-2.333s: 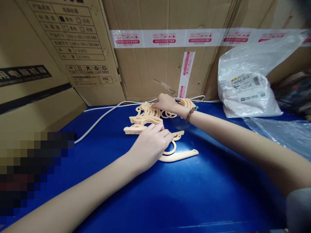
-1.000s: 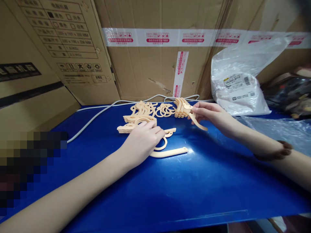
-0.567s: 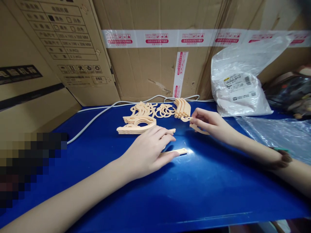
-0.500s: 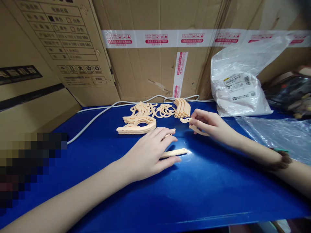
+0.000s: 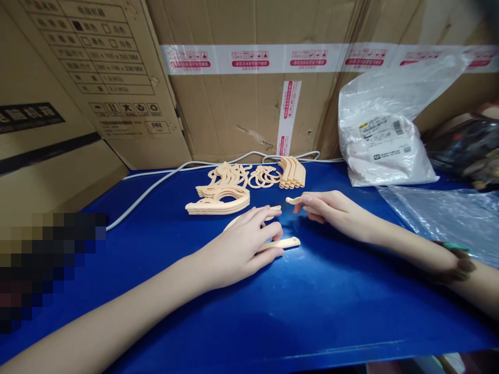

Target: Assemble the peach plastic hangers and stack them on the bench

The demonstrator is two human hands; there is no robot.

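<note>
My left hand (image 5: 249, 241) lies over a beige plastic hanger piece (image 5: 286, 243) on the blue table, thumb and fingers closed around its bar. Most of that piece is under the hand; a second beige end (image 5: 275, 209) pokes out beyond the fingers. To the right, my right hand (image 5: 331, 208) pinches a curved beige hanger arm (image 5: 293, 200), its knobbed tip pointing left toward the left hand. The two hands are apart. Just behind the left hand sits a stack of curved hanger pieces (image 5: 218, 208).
Further back are a pile of hook-shaped pieces (image 5: 226, 174), some loose rings (image 5: 265, 177) and a row of curved arms (image 5: 292, 172). A white cable (image 5: 150, 195) runs along cardboard boxes (image 5: 234, 114). At right stand a white plastic bag (image 5: 385, 150) and a flat clear bag (image 5: 440, 218).
My right hand has shifted slightly left and lower, turning the hanger arm it holds. The left hand's fingers have curled in closer around the piece beneath it.
</note>
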